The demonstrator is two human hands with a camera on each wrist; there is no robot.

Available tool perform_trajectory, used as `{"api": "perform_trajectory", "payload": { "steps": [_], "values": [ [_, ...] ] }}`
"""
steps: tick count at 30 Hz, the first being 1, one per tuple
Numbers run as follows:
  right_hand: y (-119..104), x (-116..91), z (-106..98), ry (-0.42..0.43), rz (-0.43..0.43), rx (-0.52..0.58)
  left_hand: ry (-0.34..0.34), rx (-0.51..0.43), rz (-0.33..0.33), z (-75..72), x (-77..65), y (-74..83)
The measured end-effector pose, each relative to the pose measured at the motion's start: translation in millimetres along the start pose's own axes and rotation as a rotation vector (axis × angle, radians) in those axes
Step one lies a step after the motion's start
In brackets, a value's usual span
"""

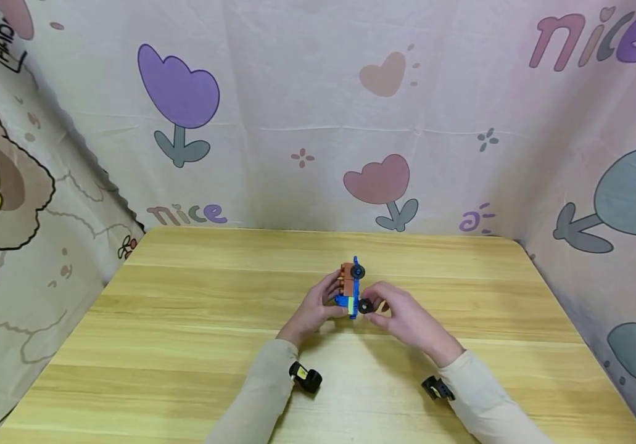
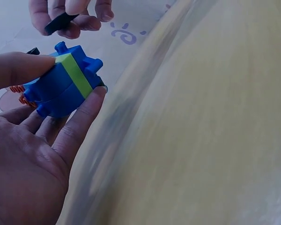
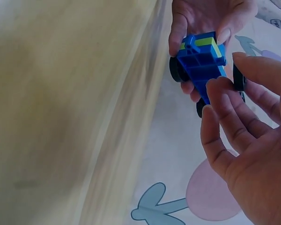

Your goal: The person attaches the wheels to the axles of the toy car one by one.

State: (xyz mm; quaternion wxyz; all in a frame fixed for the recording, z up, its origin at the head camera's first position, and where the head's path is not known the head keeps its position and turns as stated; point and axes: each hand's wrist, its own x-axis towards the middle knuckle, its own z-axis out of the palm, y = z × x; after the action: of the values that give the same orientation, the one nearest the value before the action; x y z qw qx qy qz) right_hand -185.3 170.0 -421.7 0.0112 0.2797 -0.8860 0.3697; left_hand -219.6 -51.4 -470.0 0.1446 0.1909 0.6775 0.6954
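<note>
A small toy truck [image 1: 348, 280], blue underneath with a lime-green stripe and orange-brown parts, is held up above the table by my left hand [image 1: 313, 313]. In the left wrist view, the thumb and fingers grip the truck's blue end [image 2: 61, 91] from either side. My right hand [image 1: 409, 317] pinches a loose black wheel [image 1: 366, 306] between thumb and fingertips. From the right wrist, that wheel [image 3: 239, 77] appears beside a bare blue peg [image 3: 221, 61] on the truck's side. Other black wheels [image 3: 178, 69] are on the truck.
The light wooden table [image 1: 184, 345] spreads out below both hands. Behind it hangs a patterned cloth [image 1: 295, 74] with tulips and lettering, which also runs along both sides. A black strap device [image 1: 306, 377] sits at the left wrist, another [image 1: 437, 388] at the right.
</note>
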Motion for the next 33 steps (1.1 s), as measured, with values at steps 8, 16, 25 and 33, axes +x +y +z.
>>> {"api": "perform_trajectory", "payload": {
  "steps": [8, 16, 25, 33],
  "values": [
    [-2.5, 2.8, 5.4, -0.018, 0.050, 0.018, -0.005, -0.002, -0.006, 0.2, 0.1, -0.3],
    [0.6, 3.1, 8.8, -0.014, 0.056, 0.016, -0.021, -0.017, -0.013, 1.6, 1.2, -0.5],
    [0.7, 4.5, 11.2, -0.030, 0.050, 0.021, -0.012, -0.012, -0.006, 1.7, -1.6, -2.1],
    [0.0, 5.0, 10.5, -0.032, 0.046, 0.022, -0.012, -0.043, -0.019, 3.0, -1.8, -1.1]
  ]
}}
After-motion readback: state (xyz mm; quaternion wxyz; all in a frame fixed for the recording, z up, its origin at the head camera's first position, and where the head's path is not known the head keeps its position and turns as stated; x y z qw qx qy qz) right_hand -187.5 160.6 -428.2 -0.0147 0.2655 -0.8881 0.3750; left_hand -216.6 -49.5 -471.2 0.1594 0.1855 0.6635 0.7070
